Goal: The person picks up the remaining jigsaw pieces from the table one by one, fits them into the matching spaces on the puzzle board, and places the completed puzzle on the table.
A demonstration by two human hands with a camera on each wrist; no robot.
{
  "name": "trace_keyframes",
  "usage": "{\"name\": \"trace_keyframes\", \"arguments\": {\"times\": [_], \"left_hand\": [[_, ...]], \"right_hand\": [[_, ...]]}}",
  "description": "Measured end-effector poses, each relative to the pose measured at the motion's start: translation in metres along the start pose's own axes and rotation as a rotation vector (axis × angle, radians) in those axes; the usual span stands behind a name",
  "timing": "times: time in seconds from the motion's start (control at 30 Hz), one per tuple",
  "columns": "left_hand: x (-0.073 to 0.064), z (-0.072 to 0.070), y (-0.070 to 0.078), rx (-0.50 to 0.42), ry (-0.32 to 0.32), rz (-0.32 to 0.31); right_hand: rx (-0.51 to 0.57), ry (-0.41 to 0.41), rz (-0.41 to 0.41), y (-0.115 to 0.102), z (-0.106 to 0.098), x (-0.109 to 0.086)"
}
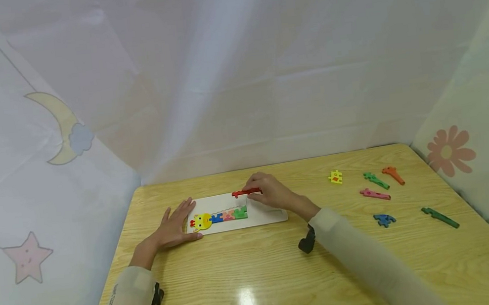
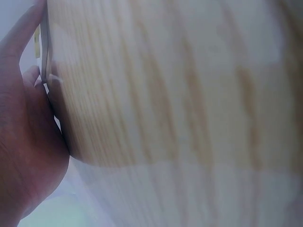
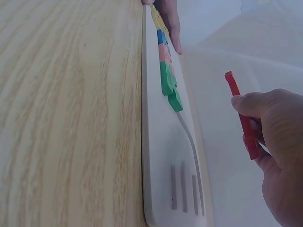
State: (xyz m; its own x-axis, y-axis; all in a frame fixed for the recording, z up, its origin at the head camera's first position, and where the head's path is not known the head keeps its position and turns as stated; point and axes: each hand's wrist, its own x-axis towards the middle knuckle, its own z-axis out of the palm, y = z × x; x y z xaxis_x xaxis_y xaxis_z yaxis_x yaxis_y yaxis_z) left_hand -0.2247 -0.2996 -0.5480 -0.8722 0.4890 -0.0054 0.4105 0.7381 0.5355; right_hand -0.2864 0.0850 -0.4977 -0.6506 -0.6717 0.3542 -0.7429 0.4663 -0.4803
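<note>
A white puzzle board (image 1: 269,215) lies on the table with a yellow giraffe head piece (image 1: 201,221) at its left end. Blue (image 1: 217,218), pink (image 1: 228,216) and green (image 1: 241,212) pieces follow it in a row. My left hand (image 1: 175,227) rests at the board's left end, fingers spread along the edge and thumb by the near corner. Above the board's far side, my right hand (image 1: 271,192) pinches a slim red puzzle piece (image 3: 246,124) between thumb and fingers. In the right wrist view the red piece is clear of the board, whose bare end shows slots (image 3: 183,187).
Loose pieces lie to the right on the wooden table (image 1: 222,284): a yellow one (image 1: 335,177), a pink one (image 1: 375,194), an orange one (image 1: 393,175), a blue one (image 1: 384,220) and two green ones (image 1: 376,180). Printed fabric walls (image 1: 239,98) enclose the table's back and sides.
</note>
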Motion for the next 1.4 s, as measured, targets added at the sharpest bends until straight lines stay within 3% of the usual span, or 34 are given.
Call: {"name": "trace_keyframes", "arguments": {"times": [0.57, 1.17, 1.4], "left_hand": [[0.003, 0.002, -0.007, 0.032, -0.038, -0.067], [0.001, 0.0, -0.006, 0.033, -0.042, -0.067], [0.001, -0.001, -0.005, 0.038, -0.046, -0.078]], "right_hand": [[0.009, 0.001, -0.017, -0.008, 0.01, 0.006], [0.024, 0.016, -0.072, -0.016, 0.015, 0.012], [0.029, 0.001, -0.054, -0.018, 0.019, 0.015]]}}
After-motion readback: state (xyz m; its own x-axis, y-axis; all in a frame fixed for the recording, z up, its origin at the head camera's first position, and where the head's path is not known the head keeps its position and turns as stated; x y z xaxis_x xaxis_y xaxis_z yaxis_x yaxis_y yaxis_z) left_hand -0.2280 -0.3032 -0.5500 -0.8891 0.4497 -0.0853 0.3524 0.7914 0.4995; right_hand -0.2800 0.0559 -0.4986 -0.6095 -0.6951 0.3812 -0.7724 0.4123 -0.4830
